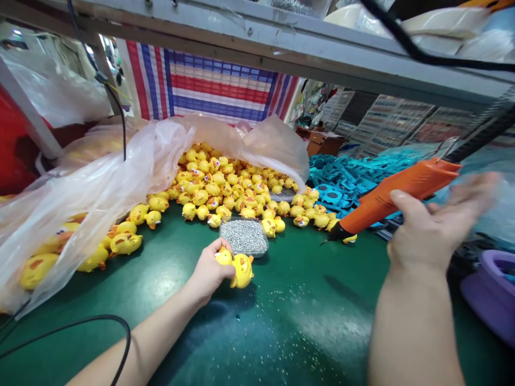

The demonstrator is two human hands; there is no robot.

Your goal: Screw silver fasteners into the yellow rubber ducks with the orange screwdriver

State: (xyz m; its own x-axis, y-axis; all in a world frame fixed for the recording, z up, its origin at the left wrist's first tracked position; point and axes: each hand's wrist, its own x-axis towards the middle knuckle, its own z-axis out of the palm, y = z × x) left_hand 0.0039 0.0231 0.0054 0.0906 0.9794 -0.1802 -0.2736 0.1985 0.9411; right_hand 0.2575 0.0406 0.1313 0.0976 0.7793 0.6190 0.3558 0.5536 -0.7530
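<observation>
My left hand (pixel 213 268) is closed round a yellow duck toy (pixel 242 271), held low over the green table just in front of a clear tray of small silver screws (pixel 244 236). An orange electric screwdriver (pixel 402 193) hangs tilted at the right, its dark tip pointing down and left. My right hand (pixel 434 225) is beside it, thumb against the orange body and the other fingers spread and blurred by motion. A large heap of yellow duck toys (pixel 225 182) lies behind the tray.
Clear plastic bags (pixel 132 161) drape over ducks at the left. Turquoise plastic parts (pixel 341 177) are piled at the back right, and a purple basin (pixel 488 295) sits at the right edge. A black cable (pixel 100 317) crosses my left forearm. A metal shelf beam (pixel 249 37) runs overhead.
</observation>
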